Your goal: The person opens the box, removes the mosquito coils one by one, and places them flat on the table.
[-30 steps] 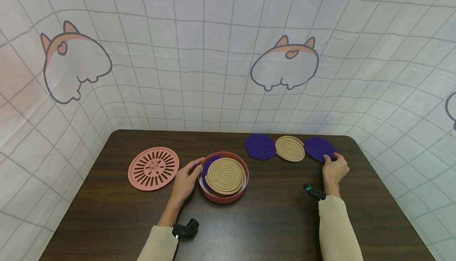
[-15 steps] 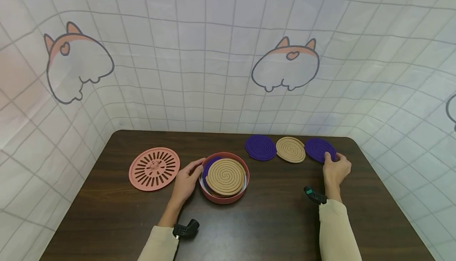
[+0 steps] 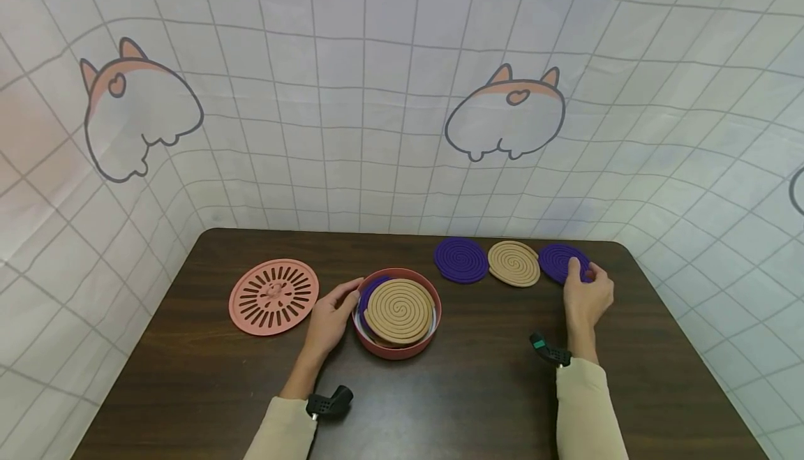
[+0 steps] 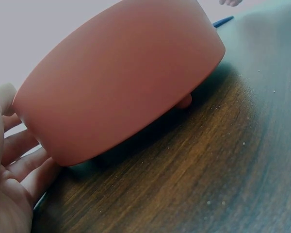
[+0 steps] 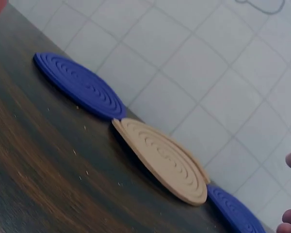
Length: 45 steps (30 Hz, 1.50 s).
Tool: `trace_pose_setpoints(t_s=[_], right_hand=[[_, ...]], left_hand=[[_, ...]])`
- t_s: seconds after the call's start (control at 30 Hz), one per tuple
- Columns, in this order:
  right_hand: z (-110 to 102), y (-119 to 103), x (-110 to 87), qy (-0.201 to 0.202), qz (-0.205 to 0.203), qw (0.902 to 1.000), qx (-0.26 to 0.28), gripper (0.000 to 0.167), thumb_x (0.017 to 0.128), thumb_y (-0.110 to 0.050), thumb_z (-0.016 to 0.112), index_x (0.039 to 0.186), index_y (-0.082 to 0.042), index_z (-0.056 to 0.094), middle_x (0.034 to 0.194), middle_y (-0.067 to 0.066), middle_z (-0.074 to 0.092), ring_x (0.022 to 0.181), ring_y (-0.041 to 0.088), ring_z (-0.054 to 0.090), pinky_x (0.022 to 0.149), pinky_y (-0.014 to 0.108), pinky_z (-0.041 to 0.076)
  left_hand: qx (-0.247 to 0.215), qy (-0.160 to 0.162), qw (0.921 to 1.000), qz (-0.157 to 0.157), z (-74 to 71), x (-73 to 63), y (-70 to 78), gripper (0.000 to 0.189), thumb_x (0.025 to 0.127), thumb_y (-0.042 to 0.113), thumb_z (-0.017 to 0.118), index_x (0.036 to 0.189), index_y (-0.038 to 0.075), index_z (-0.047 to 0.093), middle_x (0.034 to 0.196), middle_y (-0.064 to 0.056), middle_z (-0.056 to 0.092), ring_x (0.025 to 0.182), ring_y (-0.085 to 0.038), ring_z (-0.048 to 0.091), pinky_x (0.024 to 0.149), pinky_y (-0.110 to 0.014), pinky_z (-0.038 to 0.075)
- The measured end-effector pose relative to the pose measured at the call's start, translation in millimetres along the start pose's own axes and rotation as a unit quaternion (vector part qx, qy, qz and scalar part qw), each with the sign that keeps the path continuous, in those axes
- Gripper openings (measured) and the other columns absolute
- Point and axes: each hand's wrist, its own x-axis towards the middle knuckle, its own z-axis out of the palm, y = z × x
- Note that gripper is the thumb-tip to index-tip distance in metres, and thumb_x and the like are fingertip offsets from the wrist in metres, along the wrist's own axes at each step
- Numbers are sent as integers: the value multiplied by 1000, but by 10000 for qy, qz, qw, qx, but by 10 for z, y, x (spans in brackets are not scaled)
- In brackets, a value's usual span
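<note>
My left hand (image 3: 329, 318) rests against the left side of a round red dish (image 3: 394, 353), its thumb at the rim and its fingers along the outer wall. Inside the dish a tan mosquito coil (image 3: 400, 310) lies over a purple one (image 3: 364, 299). At the far right, my right hand (image 3: 587, 301) is over the near edge of a flat purple mosquito coil (image 3: 555, 259), thumb raised off it. The right wrist view shows only part of this hand. A tan coil (image 3: 514, 263) and another purple coil (image 3: 461, 260) complete the row to its left.
A pink slotted lid (image 3: 273, 297) with a small knob lies left of the dish. The dark wooden table (image 3: 465, 397) ends at a white gridded cloth (image 3: 377, 132) behind the coils and at both sides. Small feet (image 4: 185, 101) raise the dish off the tabletop.
The right thumb has lifted off the purple coil, and the right hand has shifted slightly left and back. That coil stays at the row's right end. The left hand keeps its place on the dish.
</note>
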Motion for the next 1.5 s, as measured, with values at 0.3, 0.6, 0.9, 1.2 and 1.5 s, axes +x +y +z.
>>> trace_pose_setpoints(t_s=[0.3, 0.6, 0.9, 1.2, 1.5], right_hand=[[-9, -158, -126, 259, -123, 9988, 408, 59, 93, -51, 62, 134, -9, 63, 118, 7, 61, 87, 0, 49, 85, 21, 40], [-39, -299, -288, 134, -359, 9957, 838, 51, 94, -49, 64, 130, -12, 67, 113, -1, 63, 83, -3, 49, 77, 18, 39], [-16, -423, -433, -64, -496, 9926, 1108, 56, 94, -50, 64, 134, -11, 63, 120, 4, 66, 86, -1, 51, 76, 17, 40], [89, -520, -552, -350, -660, 9903, 1168, 58, 94, -47, 66, 137, -9, 59, 125, 7, 65, 88, -2, 52, 77, 14, 43], [204, -607, -723, -851, -915, 9864, 1065, 53, 95, -39, 67, 139, -11, 57, 129, 8, 63, 95, 3, 53, 78, 16, 43]], left_hand=[[5, -21, 10000, 67, -7, -6, -10, 30, 101, 34, 60, 129, 28, 69, 130, 0, 69, 121, -19, 64, 101, -43, 52], [15, -3, 10000, 78, 21, 7, -22, 30, 101, 34, 60, 129, 28, 69, 131, 0, 69, 122, -19, 64, 102, -44, 50], [14, 34, 10000, 62, 12, 8, -20, 29, 101, 33, 60, 128, 28, 69, 131, 0, 69, 124, -20, 63, 103, -46, 50], [42, 30, 10000, 74, 7, 11, -31, 30, 101, 33, 61, 129, 27, 69, 131, -1, 69, 125, -21, 62, 105, -46, 49], [34, 34, 10000, 63, 4, 3, -21, 29, 101, 34, 60, 128, 29, 70, 129, 1, 70, 123, -19, 63, 103, -46, 50]])
